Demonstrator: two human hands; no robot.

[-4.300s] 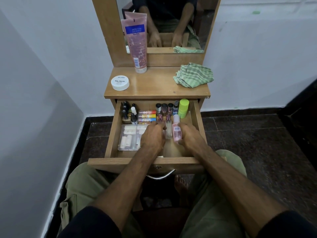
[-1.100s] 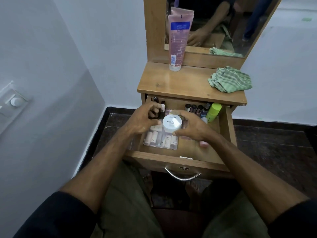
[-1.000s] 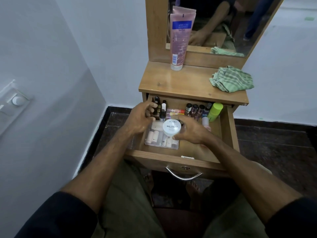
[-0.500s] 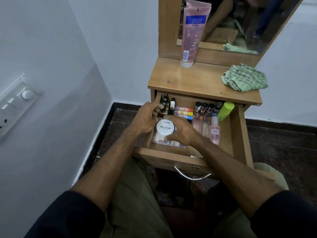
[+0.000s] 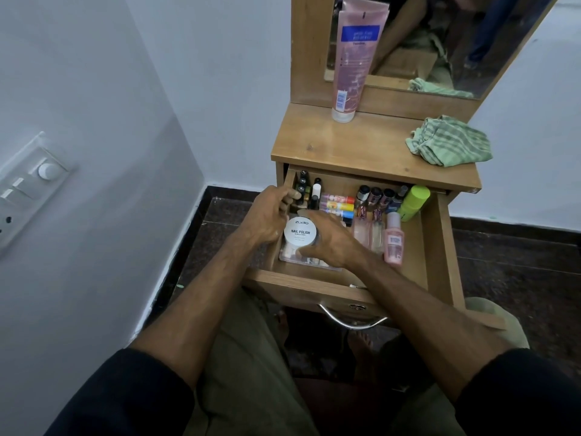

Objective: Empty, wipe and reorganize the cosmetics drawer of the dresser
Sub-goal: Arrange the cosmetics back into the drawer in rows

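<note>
Drawer (image 5: 434, 247) stands open under the counter (image 5: 361, 149); inside at its left, the right hand (image 5: 330, 240) grasps the white jar (image 5: 301, 232), while the left hand (image 5: 270, 215) rests beside it, fingers loosely curled.

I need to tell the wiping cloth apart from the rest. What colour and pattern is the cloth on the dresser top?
The cloth is green with pale stripes, seen in the head view.

Single view, head-worn, wide-angle. Looked forward and steeply down from above a seated lap. Faced the dresser's open drawer (image 5: 437, 234) at close range, within arm's reach; surface (image 5: 345, 146) and mirror (image 5: 446, 42) toward upper right, wall switch plate (image 5: 28, 187) at left edge. Frame tilted; edges bowed.
</note>
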